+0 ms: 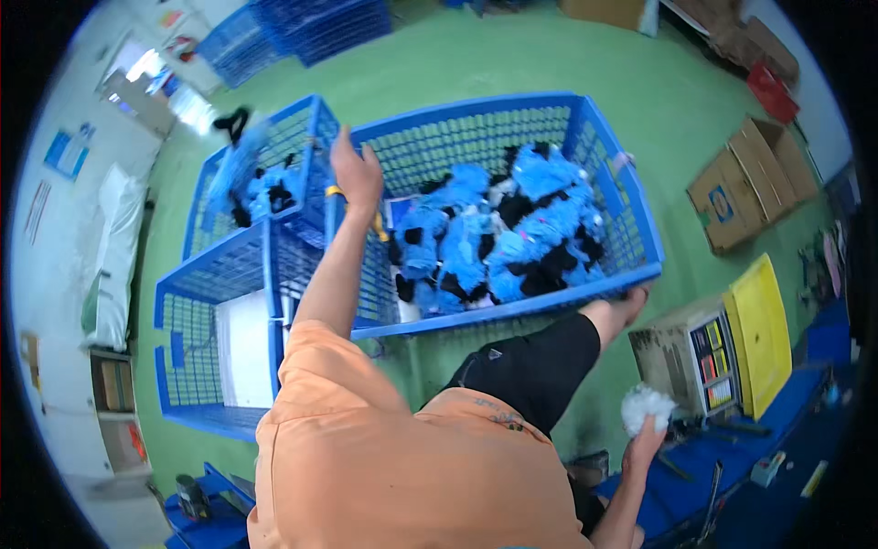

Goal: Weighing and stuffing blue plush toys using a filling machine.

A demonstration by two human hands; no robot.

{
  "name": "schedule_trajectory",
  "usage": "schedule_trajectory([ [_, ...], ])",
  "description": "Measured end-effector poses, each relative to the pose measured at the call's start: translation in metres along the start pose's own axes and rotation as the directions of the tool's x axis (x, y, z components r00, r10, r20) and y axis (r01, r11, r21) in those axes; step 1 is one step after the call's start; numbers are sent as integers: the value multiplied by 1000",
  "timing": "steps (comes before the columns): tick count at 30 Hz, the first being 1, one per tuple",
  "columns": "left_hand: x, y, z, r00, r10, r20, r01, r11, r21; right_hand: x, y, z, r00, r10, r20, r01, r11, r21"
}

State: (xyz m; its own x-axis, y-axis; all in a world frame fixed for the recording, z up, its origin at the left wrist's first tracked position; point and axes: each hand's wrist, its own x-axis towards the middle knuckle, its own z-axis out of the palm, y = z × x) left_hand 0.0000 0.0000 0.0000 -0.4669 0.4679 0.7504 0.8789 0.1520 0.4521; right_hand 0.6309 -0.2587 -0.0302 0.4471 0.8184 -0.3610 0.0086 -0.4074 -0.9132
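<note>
My left hand (357, 172), with a yellow band at the wrist, is over the left end of a large blue basket (476, 112). Its fingers are apart and hold nothing. Blue and black plush pieces (468, 249) lie heaped in that basket. In my right hand (643, 446), low at the right, is a tuft of white stuffing (646, 410). To the left of my left hand, a blurred blue plush piece (238, 169) with a black end rises above the rim of a smaller blue basket (315, 123); whether it touches anything there I cannot tell.
Another blue basket (215, 265) with a white sheet inside stands at the left. At the right are a cardboard box (732, 206), a yellow panel (761, 339) beside a box, and a blue-covered surface (677, 499) with tools. Stacked blue crates (325, 32) stand at the back on green floor.
</note>
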Motion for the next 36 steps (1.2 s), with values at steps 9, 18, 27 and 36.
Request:
schedule_trajectory([
  [9, -226, 133, 175, 602, 274, 750, 48, 925, -376, -127, 41, -146, 810, 65, -583, -111, 993, -44],
  [18, -272, 196, 271, 591, 120, 798, -234, 972, 28, -371, 179, -128, 592, -449, -669, 506, -438, 743],
  [27, -220, 183, 278, 380, 95, 920, 192, 965, -179, -364, 127, -102, 564, 87, -821, -78, -985, -157],
  [36, -163, 339, 63, 110, 289, 951, 895, -444, 31, -323, 61, -110, 820, 291, -493, -494, -76, -866],
])
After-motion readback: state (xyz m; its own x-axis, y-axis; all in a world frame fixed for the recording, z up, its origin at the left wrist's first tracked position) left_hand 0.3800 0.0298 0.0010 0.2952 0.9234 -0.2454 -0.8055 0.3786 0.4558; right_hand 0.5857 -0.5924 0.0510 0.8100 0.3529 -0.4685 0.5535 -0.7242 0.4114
